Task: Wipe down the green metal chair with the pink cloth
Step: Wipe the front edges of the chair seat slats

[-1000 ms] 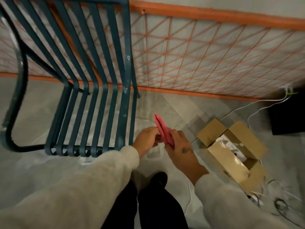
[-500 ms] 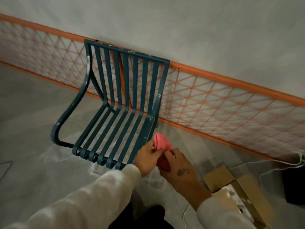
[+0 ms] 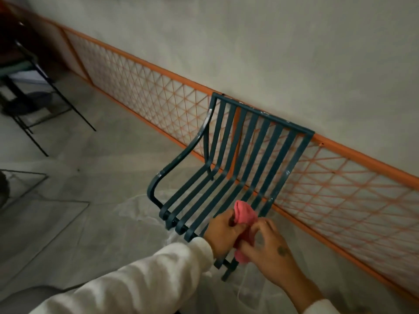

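Pink fabric cloth [image 3: 246, 217], flat and folded a second ago, is now bunched between left hand [image 3: 223, 232] and right hand [image 3: 269, 248], both now over the front edge of the green slatted metal chair [image 3: 260, 141]

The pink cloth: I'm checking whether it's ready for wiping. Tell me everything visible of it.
The cloth is pink, soft-looking fabric, bunched into a loose roll. The left hand grips its upper part; the right hand pinches it lower down. One end sticks up, the other hangs below. It is over the chair's seat front; contact unclear.
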Tool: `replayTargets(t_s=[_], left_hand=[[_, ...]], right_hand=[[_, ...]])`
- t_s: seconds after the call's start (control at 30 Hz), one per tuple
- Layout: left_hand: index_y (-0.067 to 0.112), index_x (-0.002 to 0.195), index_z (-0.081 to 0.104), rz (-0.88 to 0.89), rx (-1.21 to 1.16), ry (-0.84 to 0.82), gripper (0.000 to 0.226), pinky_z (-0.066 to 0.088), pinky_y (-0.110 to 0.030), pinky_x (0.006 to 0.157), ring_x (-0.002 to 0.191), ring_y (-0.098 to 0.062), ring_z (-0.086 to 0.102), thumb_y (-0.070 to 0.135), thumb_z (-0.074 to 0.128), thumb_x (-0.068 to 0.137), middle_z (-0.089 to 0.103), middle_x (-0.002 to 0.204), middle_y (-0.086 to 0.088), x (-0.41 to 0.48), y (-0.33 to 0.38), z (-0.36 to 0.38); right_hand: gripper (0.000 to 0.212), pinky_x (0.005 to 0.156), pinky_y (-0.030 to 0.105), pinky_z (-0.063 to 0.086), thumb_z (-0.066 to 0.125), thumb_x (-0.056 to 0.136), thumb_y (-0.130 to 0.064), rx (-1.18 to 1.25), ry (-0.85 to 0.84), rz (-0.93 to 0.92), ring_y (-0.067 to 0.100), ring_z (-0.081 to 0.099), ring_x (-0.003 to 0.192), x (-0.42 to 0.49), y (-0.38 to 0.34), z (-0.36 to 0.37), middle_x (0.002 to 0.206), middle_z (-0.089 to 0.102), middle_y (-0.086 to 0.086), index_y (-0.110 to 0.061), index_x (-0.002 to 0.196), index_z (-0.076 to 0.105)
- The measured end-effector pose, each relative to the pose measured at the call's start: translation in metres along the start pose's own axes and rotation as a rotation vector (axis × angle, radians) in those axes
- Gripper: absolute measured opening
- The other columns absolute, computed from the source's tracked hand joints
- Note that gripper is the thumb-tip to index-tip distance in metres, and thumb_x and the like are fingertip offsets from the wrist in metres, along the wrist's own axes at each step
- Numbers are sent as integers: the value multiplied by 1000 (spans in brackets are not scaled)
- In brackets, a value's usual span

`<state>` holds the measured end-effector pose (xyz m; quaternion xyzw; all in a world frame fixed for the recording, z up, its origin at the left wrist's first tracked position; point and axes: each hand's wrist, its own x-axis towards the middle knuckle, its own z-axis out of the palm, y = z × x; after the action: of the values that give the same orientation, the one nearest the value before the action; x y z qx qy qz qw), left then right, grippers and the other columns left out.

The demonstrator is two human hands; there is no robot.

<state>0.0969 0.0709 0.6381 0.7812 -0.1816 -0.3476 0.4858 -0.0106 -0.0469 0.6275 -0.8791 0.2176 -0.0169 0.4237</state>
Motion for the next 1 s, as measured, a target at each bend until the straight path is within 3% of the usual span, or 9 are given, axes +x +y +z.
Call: replayTargets(t_s=[0.13,0.23,0.33,0.43,0.53,0.67,0.83,1.0], left_hand=[[24,88,63,20,8,11,8,57,-32,79,80,-14,68,23,58,93,70,83,0,5,-14,-51],[24,98,64,60,-22,1,12,57,-38,87,89,-15,69,24,53,94,72,93,1,9,-29,-97],[27,103,62,114,18,-47,17,55,-41,90,93,-16,67,23,47,95,70,97,0,15,-53,-153],[29,111,59,157,39,-120,21,55,-42,89,94,-17,66,26,45,96,69,101,0,17,-82,-201],[34,122,54,182,107,-164,28,55,-34,89,97,-13,65,30,43,96,68,108,4,15,-103,-237],[31,123,56,203,15,-188,32,52,-21,87,95,-3,63,15,49,96,65,103,14,12,-116,-277],[30,116,58,223,51,-108,27,56,-35,88,91,-11,67,18,57,92,69,99,7,20,-131,-302],[19,111,60,235,63,-36,26,57,-36,81,82,-15,66,7,56,89,69,91,-1,29,-132,-315]], right_hand=[[35,90,16,34,62,90,-37,68,12,-2,3,43,119,20,-41,29,133,36,-17,-37,121,44],[48,91,18,38,55,93,-46,67,23,36,5,41,123,42,-77,66,140,33,-18,-42,137,36],[44,100,29,43,54,94,-46,138,73,115,10,44,126,62,-116,111,139,38,-15,-42,136,40],[41,97,27,43,58,93,-43,151,126,166,8,49,118,80,-153,153,131,46,-14,-40,132,44],[37,89,22,45,61,91,-44,214,123,177,6,55,111,96,-177,186,121,53,-16,-45,125,46],[34,90,27,50,63,91,-40,238,102,191,5,56,110,114,-203,213,120,57,-17,-46,122,50],[27,80,14,46,64,92,-32,218,118,172,-2,56,106,129,-223,229,112,60,-20,-47,113,56],[34,98,30,49,65,91,-32,338,40,218,2,57,114,151,-225,239,122,61,-20,-51,119,58]])
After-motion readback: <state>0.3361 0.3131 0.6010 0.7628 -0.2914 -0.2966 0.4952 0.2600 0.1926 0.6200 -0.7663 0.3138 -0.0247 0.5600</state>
